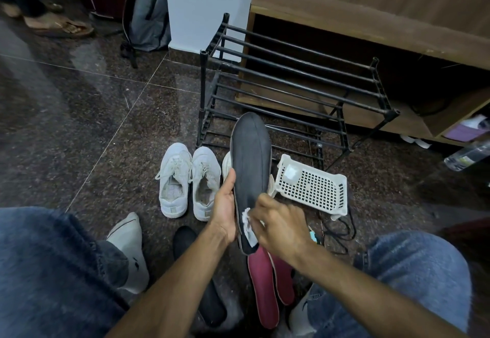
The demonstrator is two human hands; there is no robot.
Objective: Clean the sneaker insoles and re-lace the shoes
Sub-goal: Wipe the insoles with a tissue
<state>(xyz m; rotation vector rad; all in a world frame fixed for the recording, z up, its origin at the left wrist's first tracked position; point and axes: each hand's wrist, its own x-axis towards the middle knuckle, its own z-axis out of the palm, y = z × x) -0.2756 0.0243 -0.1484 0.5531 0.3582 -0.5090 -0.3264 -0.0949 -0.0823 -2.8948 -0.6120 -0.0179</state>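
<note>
I can read no text, brand or number anywhere, not on my pair of white lace-up sneakers point(189, 181) on the floor, and the label on the clear plastic bottle point(468, 156) is too blurred.

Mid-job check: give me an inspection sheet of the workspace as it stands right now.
Surface: dark speckled stone floor, glossy.
Job's things: dark insole held up; white wipe pressed to its heel end; two red insoles on the floor below; another dark insole between the knees; pair of white sneakers side by side, laces loose.
Clutter: white perforated basket on its side; black shoe rack, bars bare; plastic bottle at right.
Hands: left hand grips the insole edge; right hand holds the wipe, blurred.
Cables: black cord beside the basket.
Surroundings: grey backpack against the white pillar; sandalled foot far left; wooden cabinet.
</note>
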